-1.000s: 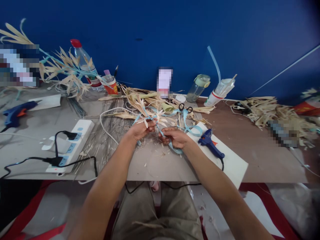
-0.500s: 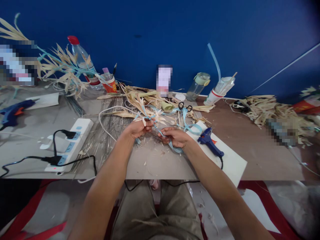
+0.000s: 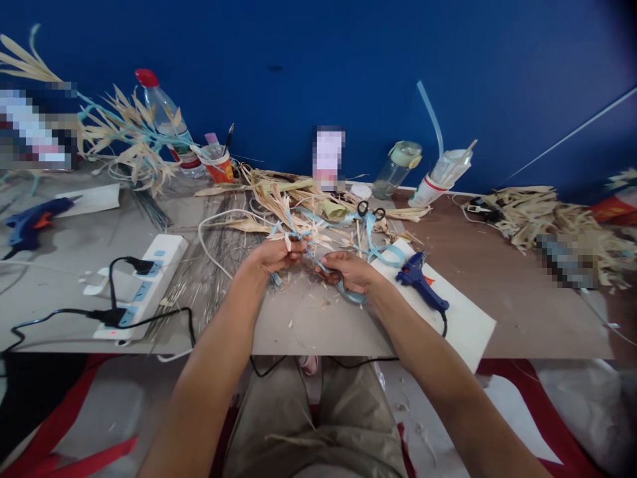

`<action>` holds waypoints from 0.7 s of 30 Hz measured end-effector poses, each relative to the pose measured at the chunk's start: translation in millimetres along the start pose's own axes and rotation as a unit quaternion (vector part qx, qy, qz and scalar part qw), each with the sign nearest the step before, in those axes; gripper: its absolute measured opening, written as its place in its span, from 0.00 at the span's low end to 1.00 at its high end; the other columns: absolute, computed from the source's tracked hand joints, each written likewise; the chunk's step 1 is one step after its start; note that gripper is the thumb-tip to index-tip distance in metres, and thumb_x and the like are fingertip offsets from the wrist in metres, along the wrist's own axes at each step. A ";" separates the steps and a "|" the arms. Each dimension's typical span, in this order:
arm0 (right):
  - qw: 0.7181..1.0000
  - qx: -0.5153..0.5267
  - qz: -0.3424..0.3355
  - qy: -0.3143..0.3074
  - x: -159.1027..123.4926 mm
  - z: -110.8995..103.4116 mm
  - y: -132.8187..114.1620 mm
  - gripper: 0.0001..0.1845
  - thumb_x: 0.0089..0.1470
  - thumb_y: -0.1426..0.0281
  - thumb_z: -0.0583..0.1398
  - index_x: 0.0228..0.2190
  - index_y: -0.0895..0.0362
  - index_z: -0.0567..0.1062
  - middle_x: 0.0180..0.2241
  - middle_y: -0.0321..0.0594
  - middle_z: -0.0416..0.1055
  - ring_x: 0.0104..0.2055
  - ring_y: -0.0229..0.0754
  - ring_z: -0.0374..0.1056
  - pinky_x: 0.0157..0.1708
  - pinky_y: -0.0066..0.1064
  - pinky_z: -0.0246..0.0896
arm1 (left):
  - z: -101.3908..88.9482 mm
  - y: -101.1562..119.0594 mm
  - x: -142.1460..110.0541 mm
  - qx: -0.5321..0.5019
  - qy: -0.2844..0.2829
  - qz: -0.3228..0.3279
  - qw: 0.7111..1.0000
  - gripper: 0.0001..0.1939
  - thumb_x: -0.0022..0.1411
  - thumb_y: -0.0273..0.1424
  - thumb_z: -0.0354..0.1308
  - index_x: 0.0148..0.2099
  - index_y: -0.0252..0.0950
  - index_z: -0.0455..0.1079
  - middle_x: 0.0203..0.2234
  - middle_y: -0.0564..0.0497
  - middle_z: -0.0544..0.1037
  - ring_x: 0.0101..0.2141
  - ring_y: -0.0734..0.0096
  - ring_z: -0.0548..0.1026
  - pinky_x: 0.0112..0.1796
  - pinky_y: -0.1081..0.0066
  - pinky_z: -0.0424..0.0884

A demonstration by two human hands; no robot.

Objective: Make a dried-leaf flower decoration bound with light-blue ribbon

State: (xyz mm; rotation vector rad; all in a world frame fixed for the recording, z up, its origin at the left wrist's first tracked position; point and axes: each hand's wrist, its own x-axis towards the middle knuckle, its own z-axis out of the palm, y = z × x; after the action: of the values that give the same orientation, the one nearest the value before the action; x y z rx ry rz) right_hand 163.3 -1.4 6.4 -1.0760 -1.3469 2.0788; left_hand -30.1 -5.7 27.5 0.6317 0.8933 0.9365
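Note:
My left hand [image 3: 284,255] is closed on a stem wrapped in light blue, with pale dried husk leaves spreading from it above my fingers. A short way to the right, my right hand [image 3: 348,271] pinches a light blue ribbon [image 3: 354,295], whose loop hangs below the palm. A thin stretch of blue runs between the two hands. More ribbon curls on the table beyond my right hand, near black-handled scissors [image 3: 371,211]. Several dried corn husks [image 3: 279,189] lie behind both hands. The fingertips partly hide the wrapped spot.
A blue glue gun [image 3: 423,282] rests on a white board [image 3: 465,325] by my right forearm. On the left are a power strip [image 3: 144,292] with black cords, thin wires and another glue gun [image 3: 34,219]. Bottles, cups and a phone [image 3: 328,158] stand along the blue wall.
Both hands keep nearly the same place and hold. The whole view has shifted very slightly; nothing has been picked up or let go.

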 end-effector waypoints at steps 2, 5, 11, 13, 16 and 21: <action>1.000 -0.021 -0.007 0.017 -1.4 1.8 -1.7 0.18 0.36 0.59 0.69 0.20 0.60 0.73 0.16 0.31 0.61 0.17 0.28 0.48 0.18 0.26 0.39 | 0.0 -0.5 0.2 0.001 0.004 0.002 1.000 0.16 0.37 0.21 0.71 0.27 0.30 0.67 0.19 0.56 0.69 0.15 0.89 0.56 0.19 0.78 0.56; 0.998 -0.050 -0.020 0.024 -2.4 2.8 -1.9 0.17 0.34 0.60 0.70 0.20 0.59 0.72 0.14 0.28 0.60 0.17 0.28 0.49 0.19 0.25 0.39 | 0.2 -1.5 0.8 0.004 0.006 0.006 1.000 0.16 0.35 0.21 0.71 0.27 0.30 0.68 0.18 0.57 0.67 0.15 0.88 0.56 0.19 0.78 0.55; 0.997 -0.072 -0.017 0.004 -3.9 0.5 -0.4 0.17 0.33 0.61 0.70 0.21 0.60 0.73 0.17 0.30 0.65 0.19 0.29 0.51 0.20 0.25 0.42 | -1.6 -2.1 1.3 0.008 -0.005 0.013 1.000 0.14 0.38 0.20 0.69 0.27 0.30 0.68 0.17 0.57 0.65 0.15 0.88 0.56 0.19 0.79 0.53; 0.999 -0.051 -0.012 0.002 -4.7 -0.5 -1.5 0.17 0.34 0.62 0.70 0.23 0.60 0.75 0.20 0.33 0.68 0.20 0.29 0.51 0.20 0.25 0.42 | -3.3 -1.7 1.4 0.007 -0.008 0.007 1.000 0.13 0.38 0.20 0.69 0.26 0.30 0.67 0.17 0.58 0.65 0.15 0.88 0.56 0.19 0.78 0.54; 1.000 -0.007 0.002 -0.011 -4.8 -1.6 -3.4 0.17 0.35 0.60 0.70 0.25 0.60 0.77 0.23 0.36 0.70 0.20 0.29 0.51 0.20 0.26 0.42 | -5.0 -0.9 1.5 0.007 -0.011 -0.009 1.000 0.13 0.38 0.20 0.69 0.27 0.30 0.68 0.15 0.59 0.63 0.14 0.87 0.56 0.19 0.78 0.56; 0.999 0.051 0.016 0.008 -2.0 0.1 -2.2 0.19 0.35 0.57 0.69 0.22 0.60 0.75 0.20 0.35 0.67 0.19 0.29 0.48 0.18 0.26 0.39 | -4.3 0.8 0.9 0.007 -0.013 -0.030 0.999 0.13 0.39 0.19 0.69 0.26 0.30 0.67 0.18 0.56 0.66 0.14 0.88 0.56 0.20 0.78 0.57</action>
State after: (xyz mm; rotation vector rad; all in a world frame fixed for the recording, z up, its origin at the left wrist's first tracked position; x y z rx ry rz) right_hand 164.4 -1.9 9.1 -1.0759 -1.2087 2.1329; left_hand -33.9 -4.2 25.7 0.6248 0.8918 0.8681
